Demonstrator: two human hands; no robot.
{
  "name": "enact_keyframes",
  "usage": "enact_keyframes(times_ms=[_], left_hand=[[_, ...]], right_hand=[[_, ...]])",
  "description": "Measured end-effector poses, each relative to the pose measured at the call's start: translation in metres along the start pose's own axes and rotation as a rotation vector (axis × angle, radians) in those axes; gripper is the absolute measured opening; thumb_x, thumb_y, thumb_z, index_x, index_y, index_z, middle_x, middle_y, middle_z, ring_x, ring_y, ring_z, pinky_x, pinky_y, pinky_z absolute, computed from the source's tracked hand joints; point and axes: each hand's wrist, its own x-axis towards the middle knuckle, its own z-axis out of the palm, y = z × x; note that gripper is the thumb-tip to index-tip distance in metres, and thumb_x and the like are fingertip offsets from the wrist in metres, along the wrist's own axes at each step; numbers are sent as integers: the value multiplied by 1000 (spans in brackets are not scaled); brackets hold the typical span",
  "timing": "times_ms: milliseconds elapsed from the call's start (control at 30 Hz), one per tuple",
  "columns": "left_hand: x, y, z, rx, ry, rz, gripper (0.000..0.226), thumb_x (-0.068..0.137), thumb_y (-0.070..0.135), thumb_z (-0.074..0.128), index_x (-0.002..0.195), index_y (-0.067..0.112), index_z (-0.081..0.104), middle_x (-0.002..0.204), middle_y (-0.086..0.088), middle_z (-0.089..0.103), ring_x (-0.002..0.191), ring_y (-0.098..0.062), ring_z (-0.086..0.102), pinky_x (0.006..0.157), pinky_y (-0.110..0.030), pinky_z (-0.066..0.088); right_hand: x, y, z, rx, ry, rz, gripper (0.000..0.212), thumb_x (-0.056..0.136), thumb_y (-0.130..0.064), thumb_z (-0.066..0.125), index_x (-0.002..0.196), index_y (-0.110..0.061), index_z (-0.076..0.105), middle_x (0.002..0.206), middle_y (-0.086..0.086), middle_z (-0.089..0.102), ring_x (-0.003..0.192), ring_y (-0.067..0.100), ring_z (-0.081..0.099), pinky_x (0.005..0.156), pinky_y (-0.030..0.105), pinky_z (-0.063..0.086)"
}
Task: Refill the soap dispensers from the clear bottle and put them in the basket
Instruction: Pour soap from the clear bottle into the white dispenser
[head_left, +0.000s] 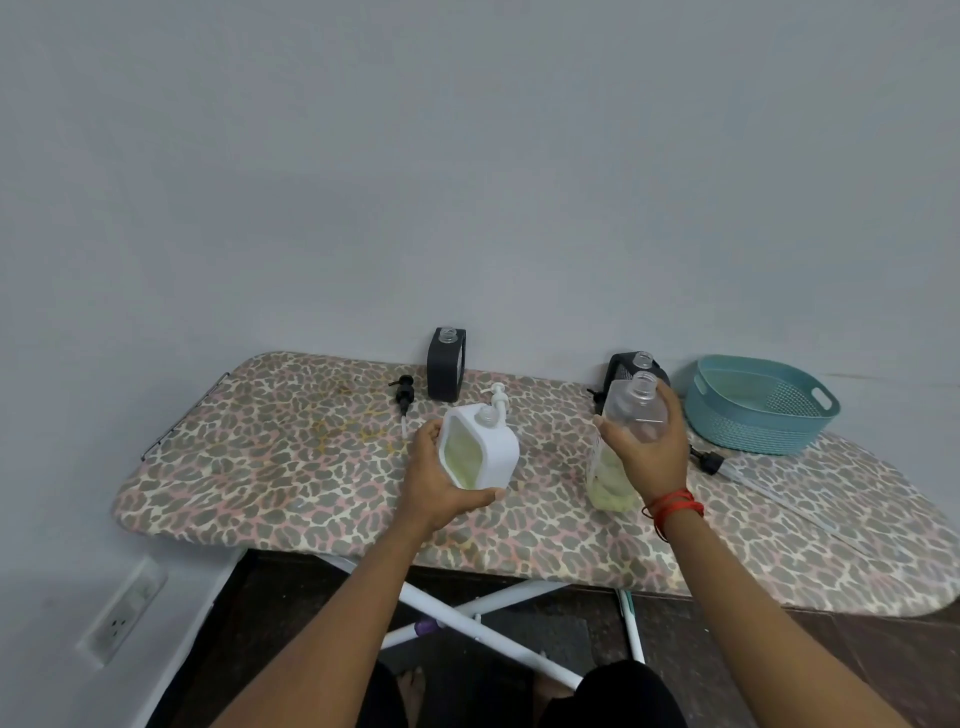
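My left hand (441, 480) grips a white square soap dispenser (488, 447) with its neck uncapped, tilted slightly, pale green liquid showing in its window. My right hand (649, 449) is wrapped around the clear bottle (626, 415), which stands upright with an open neck and yellowish soap at its bottom. A white pump head (497, 397) lies just behind the white dispenser. Two black dispensers stand uncapped by the wall, one at the back centre (445, 366), one (636, 366) partly hidden behind the clear bottle. The teal basket (753, 423) stands empty at the right.
All of it rests on a leopard-print ironing board (291, 457). A black pump head (404, 396) lies left of the centre black dispenser. Another black pump with a long tube (707, 461) lies in front of the basket. The board's white legs and my feet show below.
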Motion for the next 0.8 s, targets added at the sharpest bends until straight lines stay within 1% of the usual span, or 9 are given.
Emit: enact_keyframes(times_ms=[67, 167, 300, 433, 500, 567, 633, 700, 800], left_hand=[[-3, 4, 2, 35, 36, -17, 124, 38, 60, 94, 139, 24, 32, 134, 3, 48, 120, -19, 54, 94, -40, 54], [-6, 11, 6, 101, 72, -34, 127, 36, 63, 93, 137, 23, 28, 132, 2, 45, 118, -20, 53, 88, -34, 49], [-11, 22, 15, 155, 131, -103, 138, 37, 58, 100, 143, 24, 18, 142, -5, 41, 131, -27, 47, 98, -34, 45], [-18, 31, 22, 212, 161, -161, 164, 27, 82, 84, 156, 16, 6, 157, -13, 27, 147, -34, 29, 117, -51, 37], [-19, 31, 19, 250, 112, -188, 165, 35, 74, 91, 160, 14, 1, 164, -14, 17, 153, -33, 18, 122, -54, 28], [-17, 27, 11, 262, 63, -177, 144, 47, 56, 98, 158, 13, 18, 155, -15, 28, 146, -32, 30, 116, -48, 35], [-12, 22, 1, 241, 45, -138, 103, 62, 40, 98, 145, 11, 44, 137, -13, 45, 125, -29, 50, 103, -41, 46], [-6, 20, -10, 180, 54, -133, 65, 80, 26, 88, 134, 7, 57, 130, -13, 55, 112, -26, 60, 96, -39, 53], [2, 17, -26, 55, 28, -129, 40, 96, 15, 71, 133, 4, 61, 131, -11, 63, 122, -29, 62, 97, -34, 53]], right_hand=[[-3, 5, -2, 18, 14, 4, 85, 64, -45, 86, 139, -41, 46, 144, -7, 51, 131, 18, 54, 107, 44, 49], [-6, 7, -2, 21, 17, 2, 84, 69, -38, 87, 140, -46, 43, 143, -12, 49, 130, 23, 54, 106, 47, 50], [-9, 3, 2, -11, 12, -28, 83, 77, -25, 87, 133, -60, 38, 130, -43, 39, 127, 19, 53, 106, 47, 49], [-10, 3, 1, -14, 13, -13, 84, 77, -21, 87, 138, -53, 37, 129, -44, 36, 130, 24, 54, 105, 50, 49], [-10, 2, 0, -12, 21, -18, 85, 77, -21, 87, 136, -57, 37, 133, -37, 41, 130, 25, 54, 105, 50, 49], [-11, -1, 0, -13, 24, -27, 87, 77, -22, 86, 127, -71, 36, 137, -25, 44, 130, 24, 54, 106, 48, 49], [-12, -2, 1, -11, 19, -28, 89, 77, -21, 86, 121, -79, 34, 137, -25, 45, 128, 22, 54, 106, 45, 49], [-12, -2, 0, -8, 19, -20, 86, 76, -23, 85, 124, -75, 36, 135, -30, 44, 128, 21, 54, 106, 43, 49], [-13, -2, 0, 2, 16, -8, 85, 73, -33, 84, 138, -59, 36, 135, -32, 44, 128, 20, 53, 105, 38, 49]])
